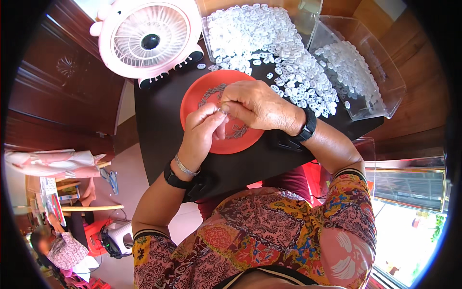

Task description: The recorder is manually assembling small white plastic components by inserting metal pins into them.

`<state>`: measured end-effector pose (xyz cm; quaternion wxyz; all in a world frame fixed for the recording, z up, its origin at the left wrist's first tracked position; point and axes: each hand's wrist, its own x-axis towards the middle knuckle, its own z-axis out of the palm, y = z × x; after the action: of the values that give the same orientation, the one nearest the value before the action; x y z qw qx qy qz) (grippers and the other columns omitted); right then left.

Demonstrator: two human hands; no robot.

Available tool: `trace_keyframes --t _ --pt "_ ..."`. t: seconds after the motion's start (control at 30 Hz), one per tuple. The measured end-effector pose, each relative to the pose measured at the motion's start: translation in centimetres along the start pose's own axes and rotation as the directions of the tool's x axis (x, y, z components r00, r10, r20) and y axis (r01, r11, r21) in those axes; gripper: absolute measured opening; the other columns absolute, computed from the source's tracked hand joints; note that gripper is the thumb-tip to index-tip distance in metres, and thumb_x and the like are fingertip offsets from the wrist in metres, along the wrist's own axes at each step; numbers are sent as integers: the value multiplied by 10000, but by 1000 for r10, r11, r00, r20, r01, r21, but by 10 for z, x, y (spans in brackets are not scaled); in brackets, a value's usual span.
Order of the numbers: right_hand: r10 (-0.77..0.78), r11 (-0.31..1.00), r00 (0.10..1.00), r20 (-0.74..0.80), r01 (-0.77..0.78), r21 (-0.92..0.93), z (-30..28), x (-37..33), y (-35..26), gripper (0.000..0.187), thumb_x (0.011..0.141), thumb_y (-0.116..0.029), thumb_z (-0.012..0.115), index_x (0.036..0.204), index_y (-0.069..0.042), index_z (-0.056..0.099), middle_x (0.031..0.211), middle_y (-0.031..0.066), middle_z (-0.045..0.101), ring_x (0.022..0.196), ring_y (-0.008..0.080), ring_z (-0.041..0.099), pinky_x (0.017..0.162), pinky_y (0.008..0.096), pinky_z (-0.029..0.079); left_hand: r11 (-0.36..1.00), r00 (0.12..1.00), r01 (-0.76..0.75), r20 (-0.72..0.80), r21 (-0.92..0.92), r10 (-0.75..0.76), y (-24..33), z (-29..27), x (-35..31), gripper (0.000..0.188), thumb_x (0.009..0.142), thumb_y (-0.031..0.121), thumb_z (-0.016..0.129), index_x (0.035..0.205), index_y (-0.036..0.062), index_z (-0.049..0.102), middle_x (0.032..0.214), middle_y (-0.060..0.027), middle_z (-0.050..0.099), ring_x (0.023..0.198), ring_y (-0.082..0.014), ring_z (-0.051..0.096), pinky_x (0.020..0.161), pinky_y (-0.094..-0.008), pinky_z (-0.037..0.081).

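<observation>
Over a round red-orange plate (192, 96), my two hands meet fingertip to fingertip. My left hand (204, 126) is closed in a pinch, with a small pale bit showing at its fingertips. My right hand (257, 105) comes from the right and pinches at the same spot, its thumb and index finger pressed together. What they hold is too small and covered to name. Small grey pieces (238, 131) lie scattered on the plate, partly hidden beneath my hands. Just beyond the plate, many small white oval pieces with holes (308, 89) spread across the dark table.
A pink fan (195, 29) stands at the back left of the black table (159, 120). Behind the plate, a clear bin (313, 26) spills white pieces; another clear bin (392, 89) holds more at right. Another person (67, 250) sits at far lower left.
</observation>
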<state>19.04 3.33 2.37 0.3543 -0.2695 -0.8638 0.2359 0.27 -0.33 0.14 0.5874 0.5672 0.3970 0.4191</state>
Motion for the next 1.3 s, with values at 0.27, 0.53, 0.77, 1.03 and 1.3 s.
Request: trace_keyframes --t 0.27,0.53,0.77,1.03,1.3 --pt "189 981 981 46 -190 29 -20 3 11 256 876 -294 600 883 -41 635 782 146 623 738 334 613 658 384 486 999 997 31 68 -14 -30 -2 -4 2 213 893 179 512 778 9 569 605 -31 540 531 -95 503 501 -221 391" --pt "75 751 994 -83 -112 -651 -37 -11 102 153 827 -92 574 954 -53 651 957 130 638 803 328 611 728 401 500 998 998 33 47 -53 -31 -1 -1 5 203 872 181 526 765 16 577 597 -30 542 523 -104 511 492 -224 391" --pt "305 678 952 -3 -219 -702 -33 -8 94 140 774 -71 570 896 -49 635 952 128 632 799 324 612 711 412 501 998 999 21 44 -55 -19 0 -3 4 200 868 176 525 766 11 576 604 -36 542 530 -104 510 496 -224 392" --pt "280 785 950 -136 -309 -537 -48 -10 79 138 790 -108 569 893 -49 639 873 113 649 809 322 624 724 405 499 998 999 31 35 -46 -29 1 -4 2 191 867 167 522 772 12 580 623 -37 552 540 -99 510 502 -222 392" --pt "296 665 939 -174 -333 -668 -53 -17 92 148 794 -135 581 913 -70 644 908 102 649 866 295 618 751 393 498 998 999 34 26 -47 -33 3 -3 2 189 866 162 520 764 14 580 626 -30 554 544 -95 509 503 -221 391"
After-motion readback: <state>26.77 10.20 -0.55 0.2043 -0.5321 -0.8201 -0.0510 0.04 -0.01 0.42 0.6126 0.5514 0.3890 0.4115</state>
